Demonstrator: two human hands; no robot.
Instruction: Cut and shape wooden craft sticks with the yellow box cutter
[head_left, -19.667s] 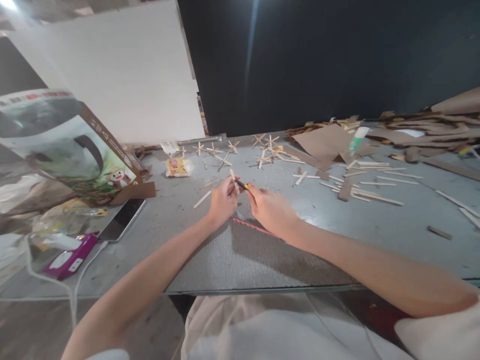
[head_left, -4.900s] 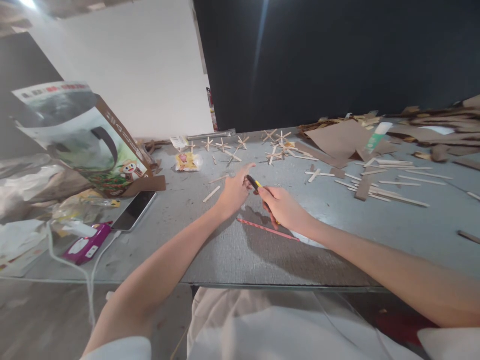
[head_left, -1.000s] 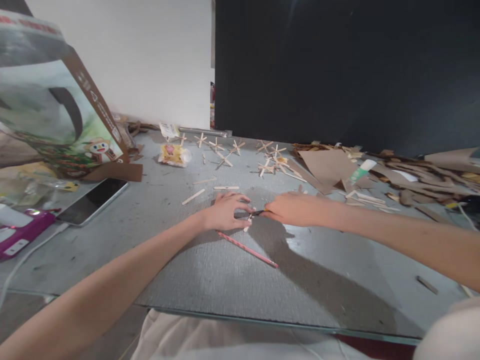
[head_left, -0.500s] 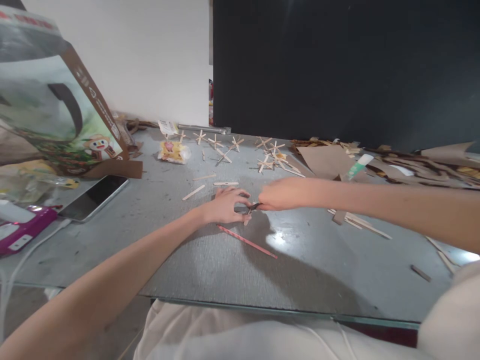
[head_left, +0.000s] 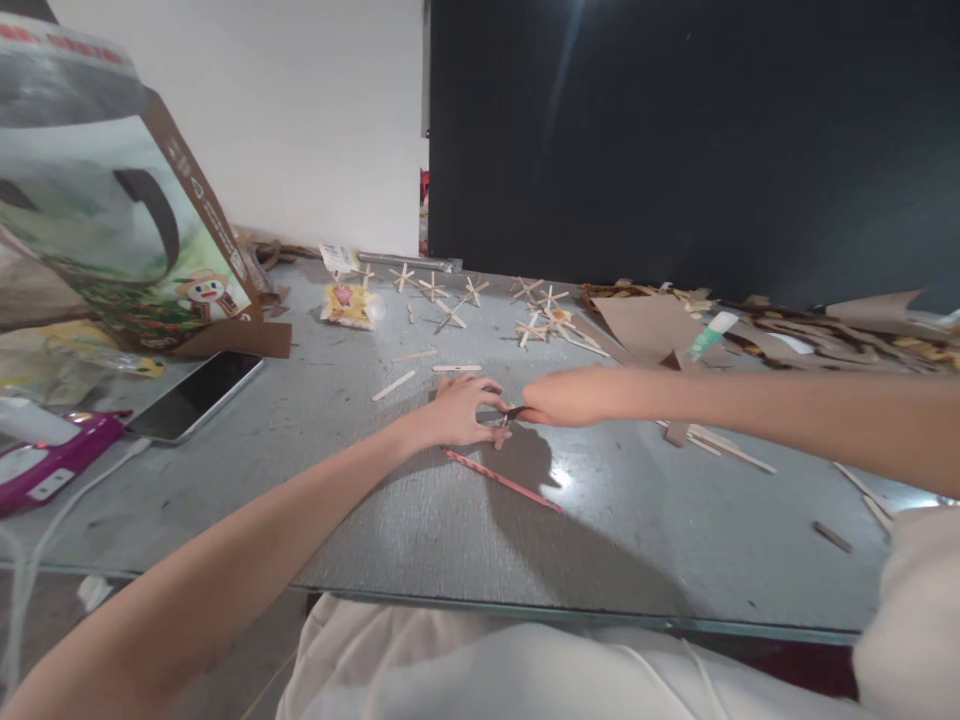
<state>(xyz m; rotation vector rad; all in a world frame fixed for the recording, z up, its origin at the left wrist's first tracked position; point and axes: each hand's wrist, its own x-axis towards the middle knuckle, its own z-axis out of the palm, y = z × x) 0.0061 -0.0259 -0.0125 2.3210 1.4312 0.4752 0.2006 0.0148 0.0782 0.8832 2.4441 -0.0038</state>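
Observation:
Near the table's middle, my left hand (head_left: pixel 469 410) curls its thumb and fingers around a short wooden stick (head_left: pixel 500 438), which pokes out by the fingertips. Opposite it, my right hand (head_left: pixel 559 398) is closed on a small dark tool (head_left: pixel 516 412); its tip meets the stick at the left fingertips. What kind of tool it is stays mostly hidden. Just in front lies a red patterned straw-like strip (head_left: pixel 502 480). Behind the left hand are loose wooden sticks, one flat (head_left: pixel 457 368) and one slanted (head_left: pixel 394 386).
Star shapes of crossed sticks (head_left: pixel 432 287) stand at the back beside a yellow packet (head_left: pixel 349 305). On the left are a phone (head_left: pixel 196 396), a purple power strip (head_left: pixel 60 460) and a printed box (head_left: pixel 202 235). Cardboard (head_left: pixel 645 325) and a green-white tube (head_left: pixel 712 336) lie right.
The whole view has shifted slightly. Both hands keep their close hold at the stick, with little visible movement between them.

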